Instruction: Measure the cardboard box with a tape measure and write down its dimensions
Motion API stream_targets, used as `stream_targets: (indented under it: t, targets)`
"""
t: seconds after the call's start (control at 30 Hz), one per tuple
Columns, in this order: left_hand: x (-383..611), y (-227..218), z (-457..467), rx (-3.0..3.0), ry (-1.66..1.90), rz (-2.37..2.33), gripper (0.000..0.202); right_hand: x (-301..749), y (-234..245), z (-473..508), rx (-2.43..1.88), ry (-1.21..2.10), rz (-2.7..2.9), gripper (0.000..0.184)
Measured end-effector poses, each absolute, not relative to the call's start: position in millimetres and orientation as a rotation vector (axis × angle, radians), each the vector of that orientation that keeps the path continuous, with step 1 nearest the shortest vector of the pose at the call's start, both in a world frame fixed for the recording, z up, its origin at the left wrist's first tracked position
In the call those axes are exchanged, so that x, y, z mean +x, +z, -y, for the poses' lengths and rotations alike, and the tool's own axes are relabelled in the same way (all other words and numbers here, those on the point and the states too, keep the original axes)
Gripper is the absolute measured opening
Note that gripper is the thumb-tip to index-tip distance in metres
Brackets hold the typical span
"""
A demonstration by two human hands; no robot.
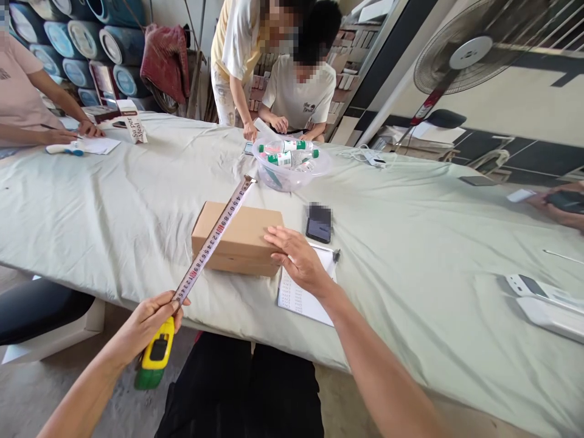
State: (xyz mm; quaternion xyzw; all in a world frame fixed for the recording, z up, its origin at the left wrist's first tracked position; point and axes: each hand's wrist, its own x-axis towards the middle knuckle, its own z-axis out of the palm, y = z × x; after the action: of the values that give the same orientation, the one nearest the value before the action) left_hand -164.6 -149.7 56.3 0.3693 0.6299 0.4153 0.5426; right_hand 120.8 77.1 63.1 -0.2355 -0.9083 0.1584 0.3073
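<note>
A brown cardboard box (241, 228) lies on the table covered with a pale green cloth (137, 201). My left hand (146, 322) is closed round a yellow tape measure (157, 353) at the table's near edge. Its blade (214, 240) runs out diagonally over the box's left part, with the tip past the far side. My right hand (296, 255) rests on the box's right near corner, fingers stretched out flat. Under that wrist lies a white sheet of paper (303, 292) with a pen (335, 255) at its top.
A dark phone (319, 222) lies right of the box. Behind it stands a clear bowl (289, 173) with bottles. Other people sit or stand at the far left, far middle and right edge. White devices (542, 295) lie at the right. A fan (474, 52) stands behind.
</note>
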Motion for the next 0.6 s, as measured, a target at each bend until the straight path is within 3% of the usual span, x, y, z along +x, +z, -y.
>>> stream_targets:
  t: [0.27, 0.6]
  targets:
    - [-106, 50, 125, 0.632, 1.172, -1.466, 0.047, 89, 98, -150, -0.912, 0.753, 2.168, 0.049]
    - [-74, 40, 99, 0.618, 1.149, -1.479, 0.034, 78, 93, -178, -0.878, 0.77, 2.083, 0.058]
